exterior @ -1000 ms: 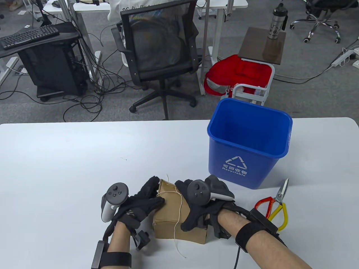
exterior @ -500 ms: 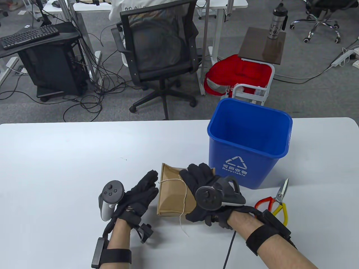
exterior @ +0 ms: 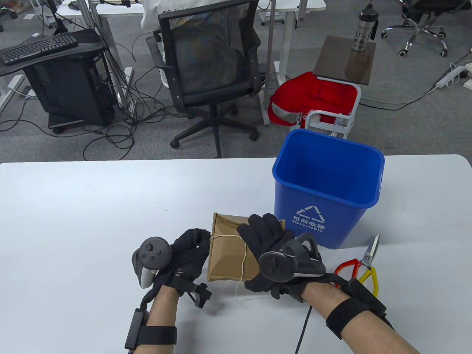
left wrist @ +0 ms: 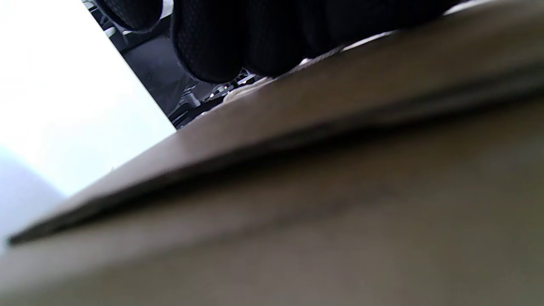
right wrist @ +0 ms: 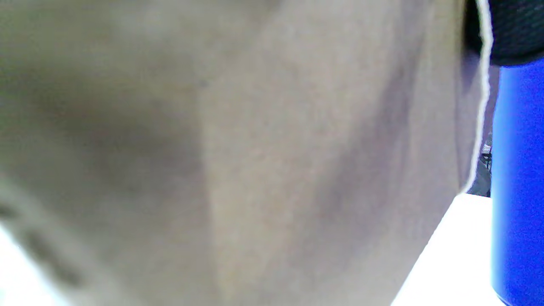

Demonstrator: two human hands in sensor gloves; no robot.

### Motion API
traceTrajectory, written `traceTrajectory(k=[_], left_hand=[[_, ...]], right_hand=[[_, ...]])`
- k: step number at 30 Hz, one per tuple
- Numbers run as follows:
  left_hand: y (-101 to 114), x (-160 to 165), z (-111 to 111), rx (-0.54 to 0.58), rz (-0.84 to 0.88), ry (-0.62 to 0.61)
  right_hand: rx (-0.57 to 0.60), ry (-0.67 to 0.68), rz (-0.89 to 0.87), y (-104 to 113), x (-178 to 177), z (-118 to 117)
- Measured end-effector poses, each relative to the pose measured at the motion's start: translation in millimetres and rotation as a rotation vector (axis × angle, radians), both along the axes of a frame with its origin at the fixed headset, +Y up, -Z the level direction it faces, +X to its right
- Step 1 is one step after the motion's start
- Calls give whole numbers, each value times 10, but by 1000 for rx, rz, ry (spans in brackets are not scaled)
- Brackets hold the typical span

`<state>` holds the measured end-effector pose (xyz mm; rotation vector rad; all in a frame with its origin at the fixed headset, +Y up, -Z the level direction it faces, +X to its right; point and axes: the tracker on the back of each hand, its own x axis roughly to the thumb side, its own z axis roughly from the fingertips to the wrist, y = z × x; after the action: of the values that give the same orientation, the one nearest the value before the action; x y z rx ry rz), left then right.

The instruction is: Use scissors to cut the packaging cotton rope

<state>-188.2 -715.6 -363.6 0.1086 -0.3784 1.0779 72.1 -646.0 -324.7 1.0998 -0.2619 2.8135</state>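
Note:
A brown cardboard box (exterior: 226,256) lies on the white table (exterior: 73,221), tied with thin white cotton rope (exterior: 244,258) whose loose end trails toward me. My left hand (exterior: 197,245) curls its fingers (left wrist: 238,42) over the box's left edge, where the rope crosses. My right hand (exterior: 263,230) lies on the right part of the box top with its fingers stretched out. Scissors (exterior: 363,265) with red and yellow handles lie on the table to the right of my right wrist, untouched. The box (right wrist: 255,148) and a strand of rope (right wrist: 482,106) fill the right wrist view.
A blue recycling bin (exterior: 324,191) stands on the table just behind and to the right of the box; its wall (right wrist: 518,170) shows in the right wrist view. Beyond the table's far edge are an office chair (exterior: 210,66) and a small cart (exterior: 332,121).
The box has been turned from tilted on its edge to lying flatter. My right hand slid onto its top right. My left fingers went from straight beside the box to curled over its left edge.

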Motion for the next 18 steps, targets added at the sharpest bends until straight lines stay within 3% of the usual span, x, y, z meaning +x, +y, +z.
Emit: traceTrajectory(k=[8,14,18], left_hand=[[-107,-269,-29,-56,1,75],[-7,-92,-8,-66,56,-147],[67,-28,16,66,-8,6]], right_hand=[[9,-15,-9,42,85,40],[17,-13,-16,50,102,63],[9,-13,-11,30,92,70]])
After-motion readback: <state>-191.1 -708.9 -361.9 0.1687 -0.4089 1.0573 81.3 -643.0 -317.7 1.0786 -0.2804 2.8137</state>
